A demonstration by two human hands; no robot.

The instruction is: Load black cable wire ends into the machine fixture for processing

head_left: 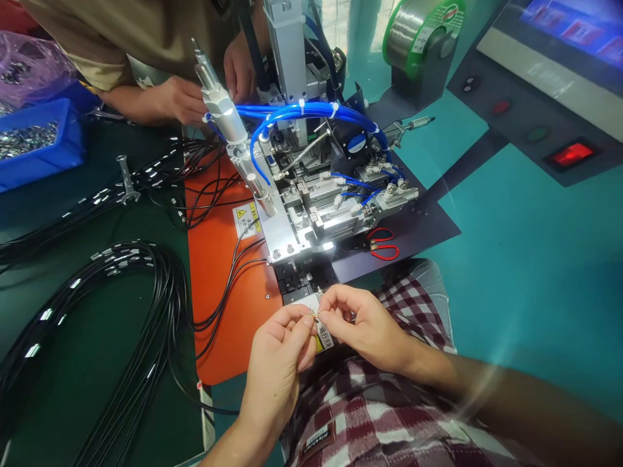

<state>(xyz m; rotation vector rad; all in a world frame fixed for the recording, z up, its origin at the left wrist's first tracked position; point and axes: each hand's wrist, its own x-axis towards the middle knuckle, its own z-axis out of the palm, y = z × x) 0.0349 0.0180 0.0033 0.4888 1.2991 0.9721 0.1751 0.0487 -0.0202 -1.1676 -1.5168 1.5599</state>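
Observation:
In front of my lap, my left hand point(285, 350) and my right hand point(357, 321) meet, each in a pinch. Between the fingertips are thin wire ends point(314, 314), very small and partly covered by the fingers. A black cable point(219, 411) runs from the left and disappears behind my left wrist; whether it joins the wires cannot be seen. Just beyond my fingers stands a metal machine point(321, 220) with blue air hoses point(311, 109). Several black cables point(231, 288) lead into its front left side. Below my fingertips is a label with printed characters point(325, 337).
Bundled black cables point(168, 292) with shiny ends cover the left table. A blue bin point(43, 152) holds small metal parts. Red-handled scissors point(384, 251) lie beside the machine. A solder wire spool point(421, 39) and control panel point(545, 97) stand right. Across, a co-worker's hands point(182, 98) are busy.

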